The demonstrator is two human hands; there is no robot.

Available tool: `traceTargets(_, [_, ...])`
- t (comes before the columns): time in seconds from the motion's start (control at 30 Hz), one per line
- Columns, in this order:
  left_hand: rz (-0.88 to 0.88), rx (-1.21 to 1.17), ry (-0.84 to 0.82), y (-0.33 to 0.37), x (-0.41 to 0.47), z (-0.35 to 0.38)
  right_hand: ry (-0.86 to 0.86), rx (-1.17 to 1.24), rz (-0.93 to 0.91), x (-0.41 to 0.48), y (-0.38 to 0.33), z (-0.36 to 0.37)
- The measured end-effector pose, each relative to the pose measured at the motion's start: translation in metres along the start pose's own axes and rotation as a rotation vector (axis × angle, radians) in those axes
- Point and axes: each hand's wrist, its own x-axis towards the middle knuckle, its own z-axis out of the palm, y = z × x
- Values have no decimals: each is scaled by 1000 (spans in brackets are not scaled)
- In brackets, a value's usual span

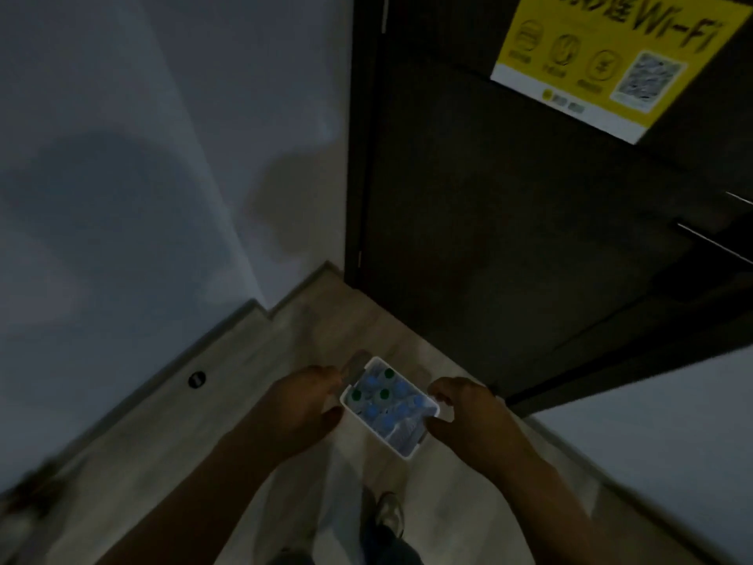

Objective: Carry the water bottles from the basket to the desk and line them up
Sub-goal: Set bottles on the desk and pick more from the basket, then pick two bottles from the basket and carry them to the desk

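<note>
both hands clamp the basket between them, left hand on one end, right hand on the other, bottles packed inside. best kept level with even grip both ends so nothing tips walking past the door.

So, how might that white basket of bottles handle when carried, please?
Probably heavy for its size: the basket is packed with bottles. Its walls look rigid. With left hand and right hand at opposite sides, it should carry level.
</note>
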Motion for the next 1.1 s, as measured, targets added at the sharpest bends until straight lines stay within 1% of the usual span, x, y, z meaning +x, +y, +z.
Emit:
traceTargets(0.07, [-103,-52,30,2,17,14,-45,-13,-22,26,17,-4])
traceTargets(0.17, [-221,-98,18,2,44,33,-94,-15,-51,60,41,-1])
traceTargets(0.27, [-278,-115,-14,-3,71,50,-104,47,-69,90,64,9])
traceTargets(0.43, [-347,-138,-37,-27,112,88,-119,46,-90,139,96,44])
traceTargets(0.63, [-392,-136,-105,-77,159,151,-143,64,-66,203,127,104])
traceTargets(0.77, [-373,-127,-143,-112,188,206,-147,67,-49,245,151,152])
traceTargets(0.93, [-360,-158,-149,-157,226,284,-149,74,-25,294,188,222])
traceTargets(1.1, [-335,-145,-133,-207,263,365,-99,98,-19,341,227,298])
